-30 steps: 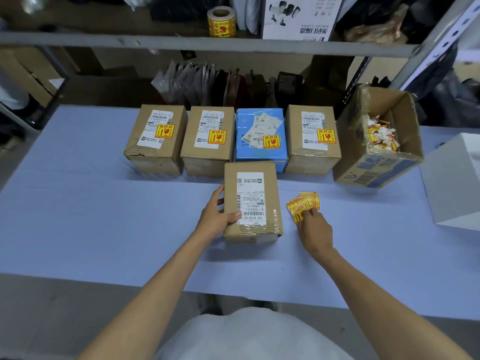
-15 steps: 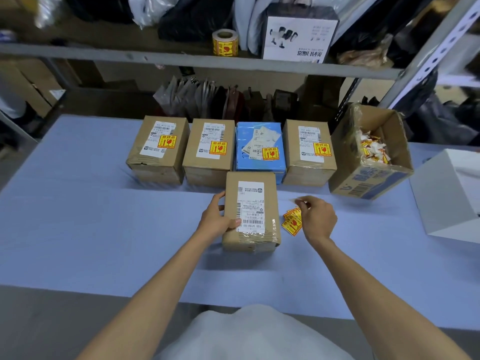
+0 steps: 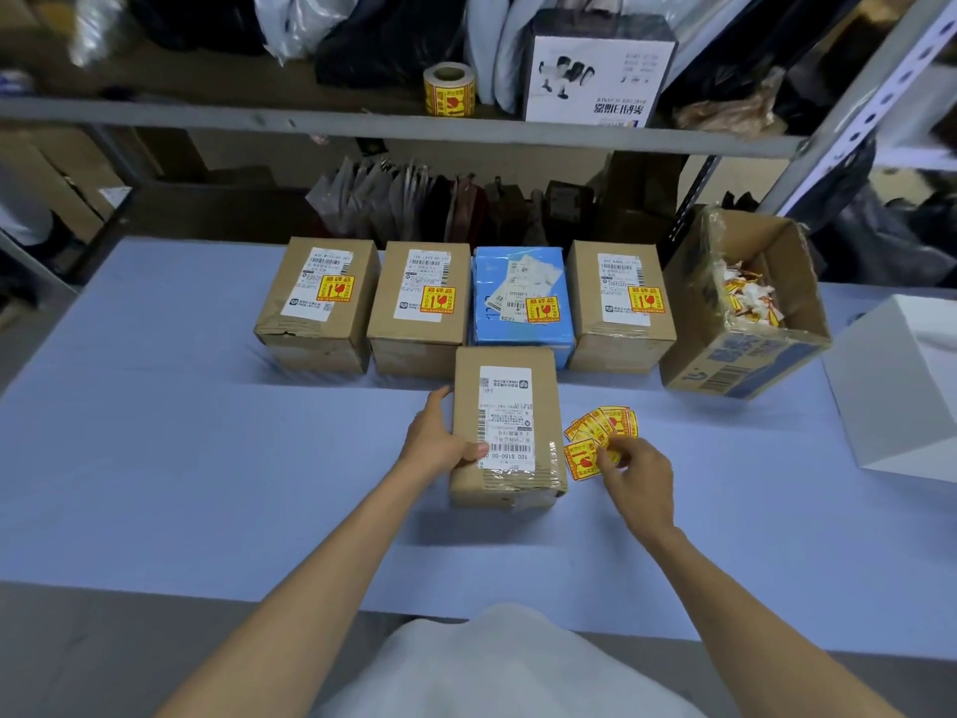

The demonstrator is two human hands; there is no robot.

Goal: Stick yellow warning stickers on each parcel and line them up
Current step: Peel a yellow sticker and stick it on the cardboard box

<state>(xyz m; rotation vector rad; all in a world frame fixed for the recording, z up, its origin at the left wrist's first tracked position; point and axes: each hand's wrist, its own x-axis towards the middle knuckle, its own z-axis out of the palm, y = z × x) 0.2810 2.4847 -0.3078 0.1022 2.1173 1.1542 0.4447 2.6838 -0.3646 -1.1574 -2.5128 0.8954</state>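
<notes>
A brown parcel [image 3: 510, 401] with a white shipping label and no yellow sticker lies on the blue table in front of me. My left hand [image 3: 440, 443] grips its left side, thumb on top. Just right of it lies a small pile of yellow warning stickers [image 3: 603, 424]. My right hand [image 3: 639, 476] pinches one yellow sticker [image 3: 582, 461] at the pile's near edge. Behind, a row of parcels stands side by side, each with a yellow sticker: two brown parcels [image 3: 321, 298] [image 3: 422, 303], a blue parcel [image 3: 520, 298] and another brown parcel [image 3: 619, 298].
An open cardboard box [image 3: 745, 349] with sticker scraps inside stands tilted at the right end of the row. A white box [image 3: 901, 386] sits at the far right. A roll of yellow stickers [image 3: 449, 89] stands on the shelf [image 3: 362, 124] above the table [image 3: 181, 432].
My right hand lifted off the sticker pile, then came back down to its near edge and now pinches one sticker. My left hand kept its hold on the parcel.
</notes>
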